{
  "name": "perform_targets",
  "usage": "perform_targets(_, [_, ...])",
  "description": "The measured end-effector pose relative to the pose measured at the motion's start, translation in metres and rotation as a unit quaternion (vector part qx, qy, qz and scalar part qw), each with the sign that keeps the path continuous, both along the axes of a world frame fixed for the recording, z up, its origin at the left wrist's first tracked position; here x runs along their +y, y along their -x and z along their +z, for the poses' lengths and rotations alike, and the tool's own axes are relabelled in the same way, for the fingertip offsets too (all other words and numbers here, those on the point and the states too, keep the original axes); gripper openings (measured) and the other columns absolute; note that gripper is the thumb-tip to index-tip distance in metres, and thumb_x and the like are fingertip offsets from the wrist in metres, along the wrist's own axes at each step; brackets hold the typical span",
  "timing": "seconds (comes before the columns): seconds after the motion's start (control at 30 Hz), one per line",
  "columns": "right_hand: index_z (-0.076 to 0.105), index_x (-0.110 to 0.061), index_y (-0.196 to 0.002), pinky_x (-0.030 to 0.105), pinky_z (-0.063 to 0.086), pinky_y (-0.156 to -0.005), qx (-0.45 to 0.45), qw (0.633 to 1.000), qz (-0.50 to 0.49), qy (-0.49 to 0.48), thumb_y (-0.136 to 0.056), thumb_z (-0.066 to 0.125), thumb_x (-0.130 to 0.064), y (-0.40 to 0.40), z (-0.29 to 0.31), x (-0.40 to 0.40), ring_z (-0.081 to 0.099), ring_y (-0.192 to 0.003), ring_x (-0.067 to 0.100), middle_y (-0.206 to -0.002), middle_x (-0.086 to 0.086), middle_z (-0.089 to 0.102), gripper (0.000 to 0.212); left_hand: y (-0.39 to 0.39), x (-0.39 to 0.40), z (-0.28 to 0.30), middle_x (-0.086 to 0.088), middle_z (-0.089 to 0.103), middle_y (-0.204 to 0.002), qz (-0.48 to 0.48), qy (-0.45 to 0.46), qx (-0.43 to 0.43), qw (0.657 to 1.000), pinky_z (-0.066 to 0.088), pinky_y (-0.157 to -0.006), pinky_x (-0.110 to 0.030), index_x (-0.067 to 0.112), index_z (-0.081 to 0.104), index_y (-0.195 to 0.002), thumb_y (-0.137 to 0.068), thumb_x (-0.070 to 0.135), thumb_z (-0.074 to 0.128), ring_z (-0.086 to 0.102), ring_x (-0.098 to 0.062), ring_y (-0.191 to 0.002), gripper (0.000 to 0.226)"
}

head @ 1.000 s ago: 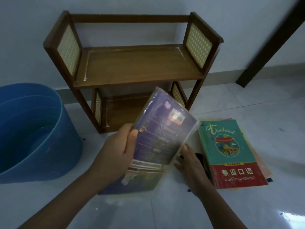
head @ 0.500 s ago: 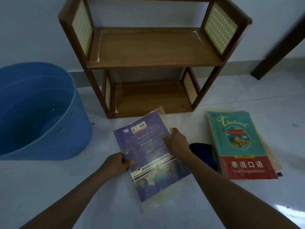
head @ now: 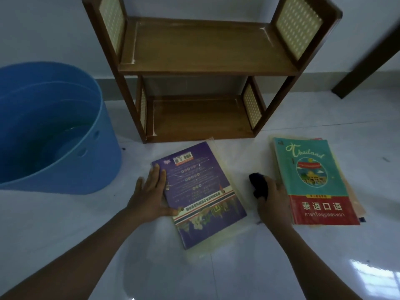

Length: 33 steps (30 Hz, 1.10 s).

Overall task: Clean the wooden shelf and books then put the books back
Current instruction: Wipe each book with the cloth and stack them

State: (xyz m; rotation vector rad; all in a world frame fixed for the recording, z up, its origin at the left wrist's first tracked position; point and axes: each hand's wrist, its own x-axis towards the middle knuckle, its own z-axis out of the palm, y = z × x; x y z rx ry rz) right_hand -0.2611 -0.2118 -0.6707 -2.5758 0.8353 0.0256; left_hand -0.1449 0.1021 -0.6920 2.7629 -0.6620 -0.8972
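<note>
A purple book [head: 199, 191] in a clear plastic cover lies flat on the white floor in front of the wooden shelf [head: 207, 68]. My left hand [head: 151, 191] presses flat on the book's left edge, fingers spread. My right hand [head: 270, 195] is closed around a dark blue cloth [head: 258, 184] on the floor between the purple book and a stack of books to the right. A teal and red Thailand book [head: 313, 182] tops that stack. Both tiers of the shelf hold nothing.
A large blue tub [head: 54, 135] with water in it stands at the left, beside the shelf. The shelf backs onto a pale wall. A dark wooden post [head: 368, 59] slants at the far right. The glossy floor tiles reflect a window at the bottom right.
The purple book went from held up in both hands to lying flat on the floor. My right hand left the book and closed on the dark cloth to its right.
</note>
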Motion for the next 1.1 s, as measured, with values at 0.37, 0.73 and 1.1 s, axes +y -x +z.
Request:
perform_targets(0.37, [0.055,-0.033,-0.113,0.04,0.051,-0.088,-0.087,0.805,0.58,0.085,-0.081,0.059,-0.027,0.008,-0.018,0.105,0.058,-0.111,0.025,-0.133,-0.003,0.058,0.033,0.0,0.002,-0.004,-0.006,-0.028,-0.157,-0.003,0.002,-0.041,0.999,-0.01,-0.117,-0.05,0.011,-0.021,-0.149,-0.031,0.101,0.018,-0.022,-0.016,-0.145,0.154])
perform_targets(0.73, [0.048,-0.031,-0.136,0.05,0.047,-0.095,-0.062,0.85,0.516,0.089,-0.084,0.065,-0.015,-0.127,-0.023,0.12,0.052,-0.12,0.032,-0.146,0.003,0.046,0.057,0.002,0.004,-0.003,-0.007,-0.007,-0.162,0.038,0.054,-0.058,0.996,-0.003,-0.118,-0.05,0.013,-0.031,-0.143,-0.037,0.099,0.036,-0.006,-0.019,-0.15,0.152])
perform_targets(1.1, [0.063,-0.03,-0.122,0.04,0.051,-0.083,-0.083,0.939,0.327,0.069,-0.078,0.057,-0.021,-0.018,-0.023,0.084,0.06,-0.105,0.028,-0.132,0.0,0.061,0.045,0.0,0.004,-0.003,-0.003,-0.003,-0.163,0.055,0.071,-0.043,0.995,-0.007,-0.118,-0.049,0.013,-0.025,-0.148,-0.03,0.102,0.035,-0.006,-0.016,-0.15,0.159])
